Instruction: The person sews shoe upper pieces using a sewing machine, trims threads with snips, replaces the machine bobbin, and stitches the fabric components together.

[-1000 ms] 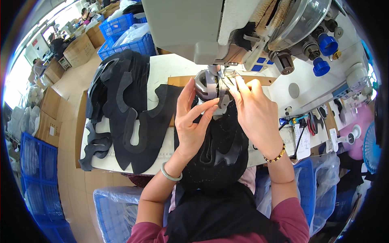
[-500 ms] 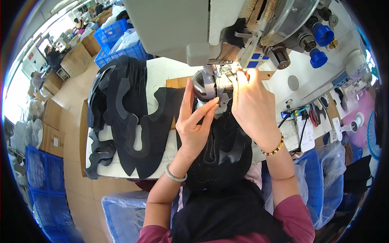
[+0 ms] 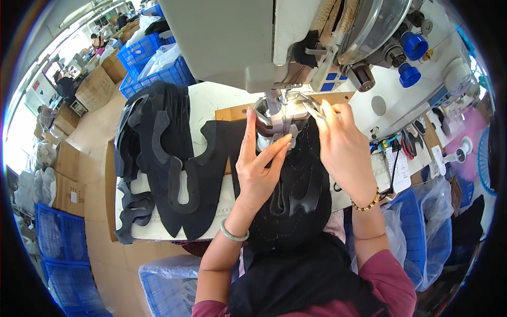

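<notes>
Under the grey sewing machine head (image 3: 222, 42), a lit metal post (image 3: 272, 113) rises at the needle area. My right hand (image 3: 343, 150) is closed on thin metal tweezers (image 3: 315, 110), whose tip points toward the needle. Left of the post, my left hand (image 3: 257, 171) pinches thumb and finger together by its lower front. One finger stretches up alongside the post; whatever the pinch holds is too small to make out. Below both hands, a black padded fabric piece (image 3: 311, 182) with stitch lines hangs over the table edge toward my lap.
Stacked black cut pieces (image 3: 158, 121) lie on the white table (image 3: 206, 95) at left. Scissors (image 3: 407, 145) and a paper slip (image 3: 397, 168) lie at right. Blue bins with plastic liners (image 3: 412, 227) flank my lap. Cartons (image 3: 95, 87) and blue crates (image 3: 62, 232) stand farther left.
My right hand has drawn back right and down from the needle, so the tweezers now show. My left hand stays by the post, still pinching. The whole view has shifted slightly.
</notes>
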A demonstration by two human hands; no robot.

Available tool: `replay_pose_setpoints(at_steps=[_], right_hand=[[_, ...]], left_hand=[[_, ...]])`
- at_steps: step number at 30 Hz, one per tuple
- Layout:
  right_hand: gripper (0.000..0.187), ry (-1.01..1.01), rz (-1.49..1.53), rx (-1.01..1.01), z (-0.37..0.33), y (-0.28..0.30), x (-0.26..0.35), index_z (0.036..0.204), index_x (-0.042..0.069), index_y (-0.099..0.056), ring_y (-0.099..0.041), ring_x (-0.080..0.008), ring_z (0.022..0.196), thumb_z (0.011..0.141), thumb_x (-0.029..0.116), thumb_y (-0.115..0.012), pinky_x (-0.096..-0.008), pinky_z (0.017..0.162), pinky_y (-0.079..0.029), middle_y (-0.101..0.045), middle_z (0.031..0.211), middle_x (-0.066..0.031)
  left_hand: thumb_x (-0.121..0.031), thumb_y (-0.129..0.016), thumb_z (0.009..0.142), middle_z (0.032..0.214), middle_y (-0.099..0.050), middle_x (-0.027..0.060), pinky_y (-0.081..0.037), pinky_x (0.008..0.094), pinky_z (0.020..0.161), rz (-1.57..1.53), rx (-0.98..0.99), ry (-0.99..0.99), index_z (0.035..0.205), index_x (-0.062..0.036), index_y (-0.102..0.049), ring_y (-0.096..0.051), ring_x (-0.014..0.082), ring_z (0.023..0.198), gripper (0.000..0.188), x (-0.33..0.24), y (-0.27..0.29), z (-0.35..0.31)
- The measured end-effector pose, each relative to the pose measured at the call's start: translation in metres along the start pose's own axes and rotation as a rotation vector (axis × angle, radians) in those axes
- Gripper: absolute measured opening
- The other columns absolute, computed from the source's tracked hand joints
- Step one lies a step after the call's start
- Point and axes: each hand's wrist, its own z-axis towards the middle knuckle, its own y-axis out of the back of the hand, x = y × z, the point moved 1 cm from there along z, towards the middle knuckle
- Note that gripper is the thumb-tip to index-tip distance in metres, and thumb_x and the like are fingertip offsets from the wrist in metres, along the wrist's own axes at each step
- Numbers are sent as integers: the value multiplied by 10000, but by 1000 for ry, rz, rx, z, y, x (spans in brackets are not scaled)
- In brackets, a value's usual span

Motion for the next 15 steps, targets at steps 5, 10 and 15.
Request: replay_pose_setpoints(at_steps=[5,10,15], right_hand=[[342,-52,208,12,-22,9,-24,1208,20,-523,-600,-284,709,896,147,-583,-365,615,-491,-516,1000,-114],[373,234,228,-98,-27,2,-34,1167,101,-596,-559,-210,621,807,123,-694,-321,556,-478,-519,918,-65],[424,408,85,-225,-20,-7,-32,1142,134,-628,-567,-140,631,737,213,-728,-268,494,-466,-531,871,-11]], left_hand=[[-5,-743,710,1420,-334,286,-413,373,996,-1,-4,-63,932,-82,-733,-458,388,1247,235,-1,7,-4],[39,-734,687,1158,-557,169,-450,334,855,-115,-102,46,926,-73,-731,-558,268,1058,264,-12,13,-20],[32,-700,749,790,-638,85,-471,313,687,-10,-34,39,902,-22,-700,-587,217,738,162,-21,3,-14]])
